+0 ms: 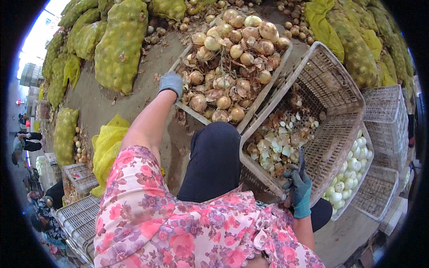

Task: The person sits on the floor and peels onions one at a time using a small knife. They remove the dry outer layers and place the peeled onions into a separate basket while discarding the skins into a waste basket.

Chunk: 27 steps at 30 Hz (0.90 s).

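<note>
My left hand (170, 85), in a grey work glove, grips the left rim of a plastic crate (193, 114). Unpeeled brown onions (222, 82) and loose dry skins fill that crate. A curved-blade knife (302, 161) is held in my right hand (299, 189), which wears a green-and-grey glove. Its blade points up and away from me, over the near side of a dirty slatted crate (335, 147). Onion peelings and cut ends (276, 144) lie on the bottom of this tilted crate. My right fingers partly hide the knife handle.
Peeled white onions (350, 167) fill a crate beyond the scrap crate. Stacked crates (383, 117) stand at the right. Full yellow mesh sacks (120, 50) and loose onions line the far floor. An emptied yellow mesh sack (109, 144) lies left. People (26, 142) are at far left.
</note>
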Each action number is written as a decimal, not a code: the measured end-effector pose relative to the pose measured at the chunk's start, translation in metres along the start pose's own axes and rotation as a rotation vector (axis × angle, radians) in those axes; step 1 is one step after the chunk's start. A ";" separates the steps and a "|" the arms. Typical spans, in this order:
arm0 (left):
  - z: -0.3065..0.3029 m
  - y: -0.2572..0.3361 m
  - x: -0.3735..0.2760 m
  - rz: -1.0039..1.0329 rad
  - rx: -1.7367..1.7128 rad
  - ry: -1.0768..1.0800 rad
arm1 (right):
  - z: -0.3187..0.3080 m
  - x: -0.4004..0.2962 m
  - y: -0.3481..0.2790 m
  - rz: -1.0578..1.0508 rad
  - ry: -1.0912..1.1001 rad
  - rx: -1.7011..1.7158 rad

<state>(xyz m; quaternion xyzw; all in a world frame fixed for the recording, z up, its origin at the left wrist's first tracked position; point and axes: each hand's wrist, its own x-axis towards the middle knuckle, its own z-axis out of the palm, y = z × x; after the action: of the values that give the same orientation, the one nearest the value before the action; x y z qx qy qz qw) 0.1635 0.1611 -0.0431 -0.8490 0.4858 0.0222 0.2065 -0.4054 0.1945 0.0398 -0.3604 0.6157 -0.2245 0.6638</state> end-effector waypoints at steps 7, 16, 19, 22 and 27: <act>-0.027 0.000 -0.044 -0.189 -0.447 0.180 | 0.000 -0.004 0.001 -0.018 -0.025 0.016; -0.146 0.121 -0.141 0.315 -1.663 -0.094 | 0.036 -0.009 -0.067 -0.206 -0.111 0.125; -0.168 0.166 -0.195 0.584 -1.756 -0.233 | 0.054 -0.018 -0.092 -0.284 -0.202 0.133; -0.177 0.203 -0.232 0.781 -1.380 -0.012 | 0.038 -0.012 -0.077 -0.334 -0.115 -0.024; -0.158 0.224 -0.269 0.717 -1.617 -0.116 | 0.030 -0.031 -0.052 -0.294 -0.080 0.138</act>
<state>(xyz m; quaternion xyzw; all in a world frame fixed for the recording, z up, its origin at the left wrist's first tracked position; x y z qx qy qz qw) -0.1908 0.2226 0.0913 -0.5295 0.5470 0.4652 -0.4517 -0.3724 0.1904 0.0990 -0.4087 0.5125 -0.3464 0.6711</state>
